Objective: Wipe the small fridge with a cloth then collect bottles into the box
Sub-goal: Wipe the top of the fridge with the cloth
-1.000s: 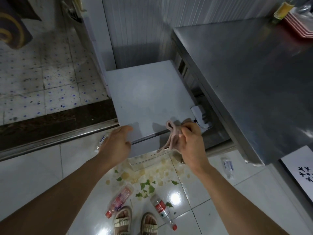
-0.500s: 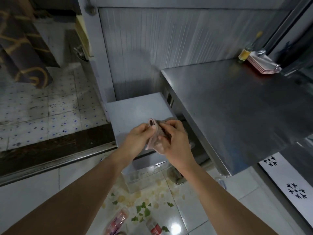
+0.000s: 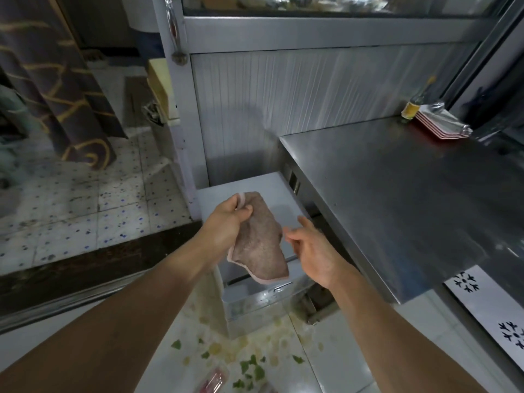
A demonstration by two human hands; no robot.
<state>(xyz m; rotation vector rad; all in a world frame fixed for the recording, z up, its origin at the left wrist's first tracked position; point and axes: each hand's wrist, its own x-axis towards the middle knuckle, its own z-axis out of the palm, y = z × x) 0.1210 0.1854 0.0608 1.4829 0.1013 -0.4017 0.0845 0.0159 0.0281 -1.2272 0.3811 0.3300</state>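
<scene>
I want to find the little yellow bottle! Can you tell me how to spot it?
Look at the big shiny metal counter on the right and follow it to its far corner by the ridged wall. The yellow bottle stands upright there, just left of a stack of red-edged trays. It is the only yellow thing on the counter.

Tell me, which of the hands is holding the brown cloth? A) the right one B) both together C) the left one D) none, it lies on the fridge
C: the left hand pinches the cloth by its top corner, while the right hand is open beside it.
</scene>
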